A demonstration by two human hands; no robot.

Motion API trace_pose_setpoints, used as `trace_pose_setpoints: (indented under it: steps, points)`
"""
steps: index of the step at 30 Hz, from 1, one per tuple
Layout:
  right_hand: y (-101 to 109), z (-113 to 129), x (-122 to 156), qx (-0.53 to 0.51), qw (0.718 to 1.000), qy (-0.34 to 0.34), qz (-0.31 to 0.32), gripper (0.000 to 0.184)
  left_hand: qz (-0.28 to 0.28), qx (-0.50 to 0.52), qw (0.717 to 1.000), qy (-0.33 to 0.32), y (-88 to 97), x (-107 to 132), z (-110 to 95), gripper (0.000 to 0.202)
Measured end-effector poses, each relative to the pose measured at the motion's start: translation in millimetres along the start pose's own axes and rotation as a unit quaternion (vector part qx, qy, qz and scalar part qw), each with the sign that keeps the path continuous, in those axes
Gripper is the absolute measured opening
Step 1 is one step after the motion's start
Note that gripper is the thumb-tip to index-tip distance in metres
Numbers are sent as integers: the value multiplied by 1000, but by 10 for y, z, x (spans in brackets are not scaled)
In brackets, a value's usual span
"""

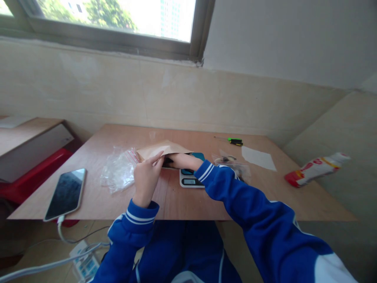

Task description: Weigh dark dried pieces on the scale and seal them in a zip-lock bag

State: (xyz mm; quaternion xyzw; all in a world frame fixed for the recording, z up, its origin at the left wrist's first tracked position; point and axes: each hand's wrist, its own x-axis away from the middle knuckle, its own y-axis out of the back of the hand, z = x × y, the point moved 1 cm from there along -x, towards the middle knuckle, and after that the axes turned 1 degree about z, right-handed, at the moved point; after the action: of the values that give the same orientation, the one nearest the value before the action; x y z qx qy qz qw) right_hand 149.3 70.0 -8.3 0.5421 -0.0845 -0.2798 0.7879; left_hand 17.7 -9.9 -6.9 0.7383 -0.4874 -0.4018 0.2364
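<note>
A brown paper envelope lies over the middle of the wooden table. My left hand pinches its open lower edge with closed fingers. My right hand reaches inside the envelope, so its fingers are hidden; only the wrist and blue sleeve show. Under my right wrist stands a small digital scale with a teal top.
A heap of clear zip bags lies left of the envelope, a charging phone at the front left. Another clear bag with dark bits, a white sheet, a green screwdriver and a red-white packet lie right.
</note>
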Motion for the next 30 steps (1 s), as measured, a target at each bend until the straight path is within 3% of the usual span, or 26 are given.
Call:
trace_pose_setpoints:
  steps: [11,16,20,22,25,28,30]
  points:
    - [221,304,302,-9,999,20,-39,40,-10,3,1000,15,47,-36,50,30]
    - [372,353,511,-35,992,17,-119,37,-13,6,1000,18,81,-83,54,30]
    - [465,341,721,-125,977,-7,-174,24,-17,10,1000,14,104,-116,54,31]
    - [505,284,853,-197,957,-46,-207,20,-16,10,1000,18,112,-127,53,32]
    - [538,66,1071,-280,906,-115,-295,29,-14,11,999,27,119,-133,52,32]
    - [503,-283,1261,-284,860,-174,-387,38,-17,19,999,28,119,-133,51,31]
    - [422,-522,1338,-277,853,-210,-390,38,-18,21,999,23,116,-132,52,30]
